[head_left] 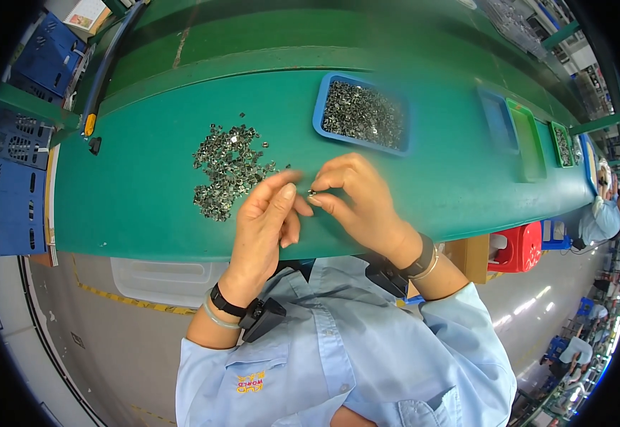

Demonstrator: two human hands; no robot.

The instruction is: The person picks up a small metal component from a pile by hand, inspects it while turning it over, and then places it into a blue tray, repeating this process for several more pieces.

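Over the near part of the green table (160, 228), both my hands are raised close together. A small dark, shiny metal piece (311, 193) is pinched between the thumb and forefinger of my right hand (360, 203). My left hand (256, 220) is just left of it, its thumb against the forefinger and the other fingers curled; whether a piece sits in that pinch is hidden. A loose pile of small metal pieces (228, 167) lies on the table beyond my left hand. Past my right hand stands a blue tray (318, 114) filled with similar pieces.
Toward the right end are another blue tray (498, 121), a green tray (527, 142) and a smaller green tray with pieces (563, 146). Blue crates (14, 188) stand at the left. A red stool (520, 249) and a cardboard box (469, 257) are below the table's near edge.
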